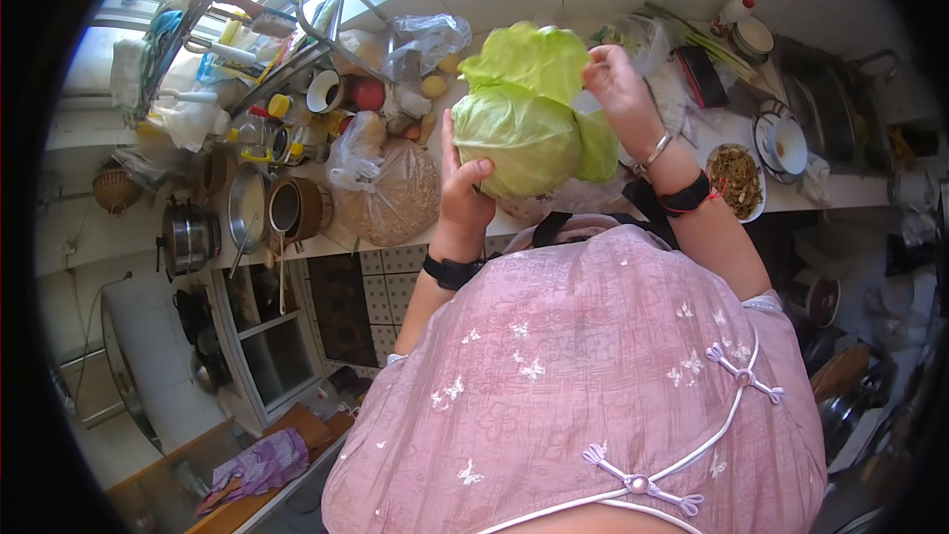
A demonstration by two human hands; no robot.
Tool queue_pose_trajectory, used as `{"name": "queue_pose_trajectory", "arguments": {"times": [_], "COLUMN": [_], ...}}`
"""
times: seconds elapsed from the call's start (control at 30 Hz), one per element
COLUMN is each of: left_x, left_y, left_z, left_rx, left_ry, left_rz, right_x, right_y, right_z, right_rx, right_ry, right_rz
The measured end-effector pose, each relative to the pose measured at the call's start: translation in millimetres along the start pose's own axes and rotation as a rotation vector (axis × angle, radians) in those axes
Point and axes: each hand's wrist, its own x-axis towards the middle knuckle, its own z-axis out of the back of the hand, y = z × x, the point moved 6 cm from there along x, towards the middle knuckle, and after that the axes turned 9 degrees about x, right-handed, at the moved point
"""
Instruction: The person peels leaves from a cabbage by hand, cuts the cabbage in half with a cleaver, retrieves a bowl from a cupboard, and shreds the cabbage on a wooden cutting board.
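Note:
A pale green cabbage [519,138] is held up over the counter, with loose outer leaves standing away from its top and right side. My left hand [467,183] grips its left side, thumb across the front and fingers behind. At the upper right, my right hand [623,89] has its fingers bent together at the edge of a raised cabbage leaf [539,57]. A small pale, translucent bit shows under those fingertips; what it is cannot be made out.
Left of the cabbage sits a clear bag of brown grains [390,198], near pots [297,208] and bottles. On the right are a plate of chopped brown food [734,181], a white enamel bowl [786,143], a black-and-red case [700,77] and a sink [820,99]. A metal rack [297,10] stands upper left.

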Motion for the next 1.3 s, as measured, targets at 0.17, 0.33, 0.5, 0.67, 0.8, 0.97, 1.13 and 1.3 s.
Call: {"name": "queue_pose_trajectory", "arguments": {"times": [0.17,0.33,0.5,0.67,0.8,0.97,1.13,1.3], "left_x": [5,2,0,-3,-5,-3,-2,-3], "left_y": [-7,3,3,0,-3,0,-2,-14], "left_z": [-2,6,0,7,6,16,18,2], "left_rx": [0.016,-0.101,-0.075,-0.078,-0.115,-0.139,-0.151,-0.117], "left_ry": [-0.002,0.102,0.098,0.127,0.183,0.215,0.248,0.189], "left_rz": [-0.016,0.112,0.120,0.061,0.066,0.040,0.016,-0.001], "right_x": [-29,-27,-35,-48,-54,-72,-78,-83], "right_y": [15,13,26,59,71,88,91,113], "right_z": [-33,-20,-14,-18,-16,-19,-20,-22], "right_rx": [-0.126,-0.235,-0.436,-0.395,-0.518,-0.712,-0.752,-0.772], "right_ry": [0.469,0.432,0.468,0.434,0.441,0.372,0.301,0.328], "right_rz": [0.295,0.243,0.591,0.769,0.880,1.158,1.251,1.139]}}
